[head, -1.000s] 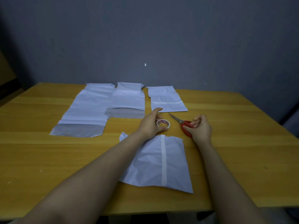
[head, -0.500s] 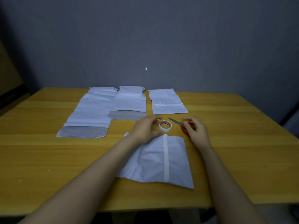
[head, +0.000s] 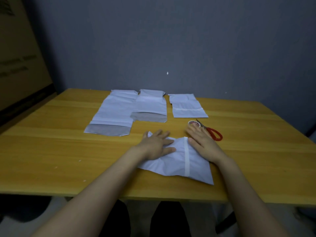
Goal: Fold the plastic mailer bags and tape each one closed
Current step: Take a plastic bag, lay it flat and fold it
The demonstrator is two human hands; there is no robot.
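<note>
Near the front edge of the yellow wooden bench (head: 51,151) lies a folded white plastic mailer bag (head: 172,161). It is a little rumpled, and a strip of pale tape (head: 186,158) runs down it from far edge to near edge. Both hands are on it. The left hand (head: 156,146) lies flat on the bag's left part. The right hand (head: 203,145) lies flat on its right part, just beside the strip and reaching past the far edge. All the fingers (head: 168,142) are straight and spread, gripping nothing, only pressing down.

To me this looks like the pressing-down of a bag already taped. To do it well, I'd sweep the palms outward from the strip so trapped air leaves the fold. Then I'd rub along the whole tape, the ends especially, because the plastic is wrinkled towards the front and tape tends to bridge wrinkles.

A small roll of white tape (head: 194,124) sits just beyond the right hand, close against red-handled scissors (head: 213,133). At the back lie three more bags:
- a long white mailer with an open grey flap (head: 111,117)
- a shorter white mailer with a grey flap (head: 150,108), edge to edge with the long one
- a folded white bag taped across (head: 187,106)

The roll's core carries red print, too small to read. The brown cardboard (head: 17,65) at far left has dark lettering, too blurred to read.
</note>
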